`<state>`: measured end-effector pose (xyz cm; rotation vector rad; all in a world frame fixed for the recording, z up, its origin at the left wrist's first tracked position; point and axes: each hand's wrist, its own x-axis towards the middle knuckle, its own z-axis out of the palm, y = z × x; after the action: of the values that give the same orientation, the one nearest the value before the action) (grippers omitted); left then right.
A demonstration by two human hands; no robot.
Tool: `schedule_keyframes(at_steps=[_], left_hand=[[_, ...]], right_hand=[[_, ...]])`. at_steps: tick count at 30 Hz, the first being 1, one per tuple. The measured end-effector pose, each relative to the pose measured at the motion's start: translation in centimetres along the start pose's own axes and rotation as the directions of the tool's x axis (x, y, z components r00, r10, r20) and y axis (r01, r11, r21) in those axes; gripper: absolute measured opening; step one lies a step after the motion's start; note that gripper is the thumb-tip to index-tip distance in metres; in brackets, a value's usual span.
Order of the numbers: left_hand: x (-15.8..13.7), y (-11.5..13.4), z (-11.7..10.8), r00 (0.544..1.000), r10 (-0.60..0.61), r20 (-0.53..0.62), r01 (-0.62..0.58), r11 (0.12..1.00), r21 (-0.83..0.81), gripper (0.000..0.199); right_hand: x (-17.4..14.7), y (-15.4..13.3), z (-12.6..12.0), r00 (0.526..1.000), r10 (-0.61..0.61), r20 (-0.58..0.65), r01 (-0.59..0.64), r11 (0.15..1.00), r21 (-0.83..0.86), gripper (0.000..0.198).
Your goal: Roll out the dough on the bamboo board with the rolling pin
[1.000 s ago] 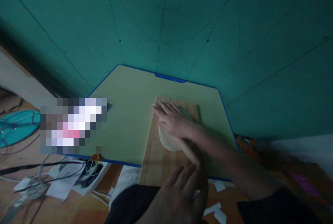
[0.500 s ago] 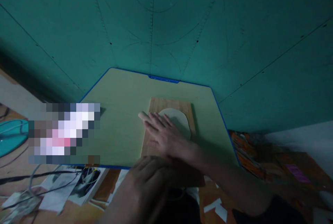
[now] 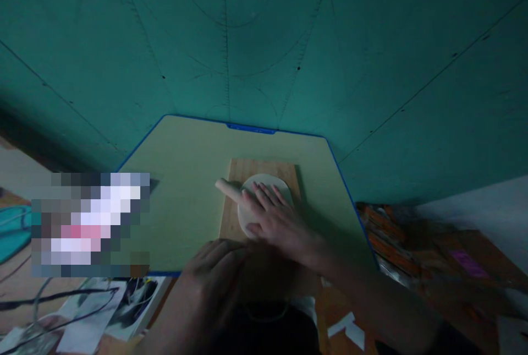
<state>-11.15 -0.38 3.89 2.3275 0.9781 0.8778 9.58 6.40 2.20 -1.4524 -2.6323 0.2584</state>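
My right hand (image 3: 276,223) lies flat with stretched fingers over a round sheet of what looks like dough (image 3: 249,217). Under its palm and fingers runs a pale rolling pin (image 3: 227,189), whose far left end sticks out past the sheet. Both rest on a wooden board (image 3: 264,167). My left hand (image 3: 216,272) is at the near left part of this board, its fingers bent over and pointing right. Deep shadow hides its fingertips, and I cannot make out what they grip. The near end of the board is dark and partly covered by my hands.
Beneath the board is a pale mat (image 3: 190,151) with a blue rim, against a green wall (image 3: 264,69). A blurred-out patch (image 3: 94,223) covers something at left. Cables (image 3: 53,294) and papers lie at lower left, cardboard (image 3: 466,261) at right, and paper scraps (image 3: 348,330) below.
My right hand has shifted right relative to the pin's far end, so more of the pin and the sheet's left side show. My left hand stays near the board's front. The whole view has shifted slightly.
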Motion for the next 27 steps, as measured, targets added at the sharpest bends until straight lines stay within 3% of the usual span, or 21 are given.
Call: schedule_keyframes(at_steps=[4,6,10,15,21,23,27], left_hand=[[-0.2,-1.2,-0.4,0.996,-0.069,-0.047,0.072,0.995,0.073,0.017],[0.0,-1.5,-0.5,0.994,-0.061,-0.088,0.07,0.993,0.095,0.014],[0.7,-1.8,-0.7,0.989,-0.08,-0.127,0.093,0.991,0.098,0.015],[1.8,-2.4,-1.7,0.985,-0.158,-0.068,0.164,0.983,0.085,0.024],[3.9,-2.6,-3.1,0.978,-0.209,-0.015,0.209,0.973,0.099,0.028],[5.1,-2.7,-3.2,0.978,-0.209,-0.025,0.21,0.973,0.101,0.029],[8.2,-4.0,-2.4,0.978,-0.193,-0.074,0.205,0.957,0.207,0.031]], right_hand=[[0.7,4.8,-1.7,0.961,0.276,-0.015,-0.276,0.957,-0.09,0.058],[0.5,5.9,-2.1,0.943,0.332,-0.016,-0.333,0.939,-0.088,0.056],[-0.6,3.4,-1.1,0.974,0.224,-0.033,-0.224,0.974,-0.021,0.047],[-1.2,0.8,-0.5,0.992,0.102,-0.076,-0.104,0.994,-0.019,0.057],[-0.7,4.6,-2.2,0.952,0.284,-0.109,-0.293,0.953,-0.075,0.056],[-0.7,4.7,-1.8,0.95,0.303,-0.079,-0.308,0.949,-0.059,0.056],[-0.9,0.8,0.1,0.992,0.114,-0.052,-0.111,0.993,0.046,0.067]])
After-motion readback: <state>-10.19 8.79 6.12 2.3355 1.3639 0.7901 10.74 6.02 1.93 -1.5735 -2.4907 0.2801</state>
